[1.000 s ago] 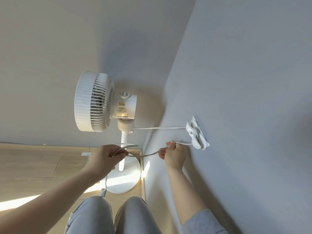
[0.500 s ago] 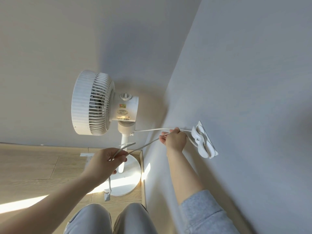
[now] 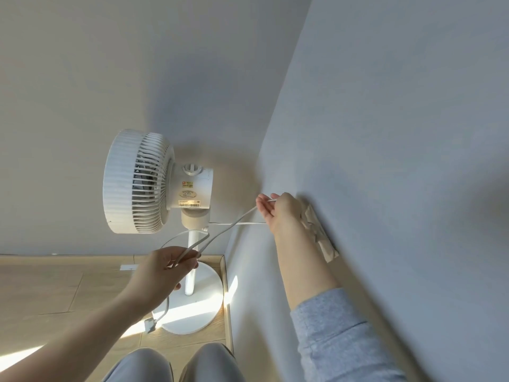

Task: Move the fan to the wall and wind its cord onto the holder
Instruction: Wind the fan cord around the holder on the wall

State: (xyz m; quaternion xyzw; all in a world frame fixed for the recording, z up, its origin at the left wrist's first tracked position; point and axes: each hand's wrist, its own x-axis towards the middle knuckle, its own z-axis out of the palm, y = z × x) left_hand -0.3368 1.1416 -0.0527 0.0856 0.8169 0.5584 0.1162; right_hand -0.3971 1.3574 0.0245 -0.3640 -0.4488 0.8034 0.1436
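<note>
A white pedestal fan stands in the room's corner on its round base. Its white cord runs from the fan neck to a white holder fixed on the right wall. My right hand pinches the cord just left of the holder's upper end and hides part of the holder. My left hand grips a slack loop of the same cord in front of the fan's pole. The plug dangles below my left hand.
Grey walls meet in the corner behind the fan. A wooden floor with a skirting board lies to the left. My knees in grey trousers are at the bottom edge. Sunlight falls across the fan base.
My right hand has carried the cord up from below the holder to its upper end. My left hand stays in front of the pole, holding the slack loop.
</note>
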